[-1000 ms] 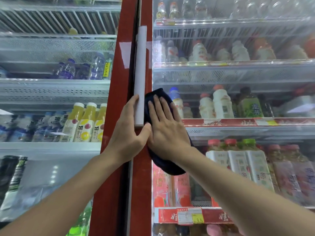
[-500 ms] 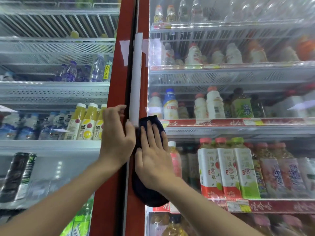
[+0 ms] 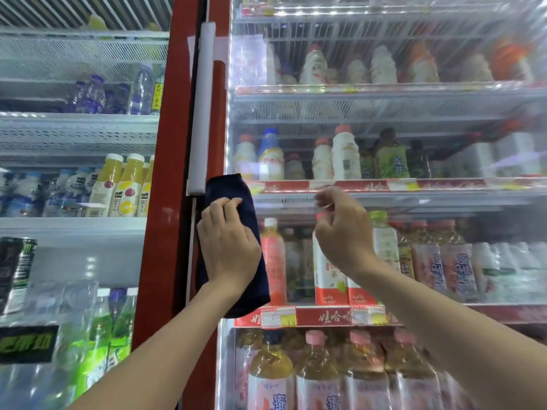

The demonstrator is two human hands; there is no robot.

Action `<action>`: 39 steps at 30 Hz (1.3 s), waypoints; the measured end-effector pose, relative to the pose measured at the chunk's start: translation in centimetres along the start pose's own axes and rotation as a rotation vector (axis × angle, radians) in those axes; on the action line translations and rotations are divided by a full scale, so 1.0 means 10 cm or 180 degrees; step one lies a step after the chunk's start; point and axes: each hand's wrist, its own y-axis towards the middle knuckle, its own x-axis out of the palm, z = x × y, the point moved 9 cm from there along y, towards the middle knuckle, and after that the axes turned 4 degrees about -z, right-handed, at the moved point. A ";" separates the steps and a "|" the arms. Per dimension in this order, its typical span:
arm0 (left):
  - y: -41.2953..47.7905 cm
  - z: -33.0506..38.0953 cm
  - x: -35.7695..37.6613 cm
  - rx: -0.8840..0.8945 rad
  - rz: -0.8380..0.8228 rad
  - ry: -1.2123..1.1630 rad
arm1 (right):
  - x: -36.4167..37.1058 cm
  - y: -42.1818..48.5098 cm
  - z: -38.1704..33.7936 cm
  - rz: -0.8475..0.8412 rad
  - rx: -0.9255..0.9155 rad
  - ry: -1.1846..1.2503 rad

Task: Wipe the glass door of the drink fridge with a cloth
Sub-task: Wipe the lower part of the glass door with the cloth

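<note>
A dark navy cloth (image 3: 233,189) hangs flat against the left edge of the right-hand glass door (image 3: 399,113), just below the white vertical handle (image 3: 202,108). My left hand (image 3: 228,247) lies on the cloth with its fingers curled into the fabric, pinning it to the door. My right hand (image 3: 343,232) hovers in front of the glass to the right of the cloth. Its fingers are loosely bent and apart, and it holds nothing. The cloth's middle is hidden under my left hand.
A red door frame (image 3: 161,202) separates this door from the left fridge door (image 3: 74,187). Shelves of bottled drinks fill both fridges behind the glass. Red price strips (image 3: 325,316) run along the shelf fronts.
The cloth passed from my right hand to my left. My left hand left the handle and came onto the cloth. My right hand lifted off and moved right.
</note>
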 end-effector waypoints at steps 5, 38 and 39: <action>0.02 -0.03 0.19 -0.0015 -0.0110 0.0329 | -0.14 -0.16 0.55 0.0253 -0.0900 -0.1538; -0.95 1.27 0.88 0.2151 -0.1113 0.0997 | -0.58 -0.27 1.19 0.0295 -0.1079 -0.1471; -1.07 1.29 0.88 0.2338 -0.1203 0.1011 | -0.60 -0.27 1.18 0.0287 -0.1128 -0.1390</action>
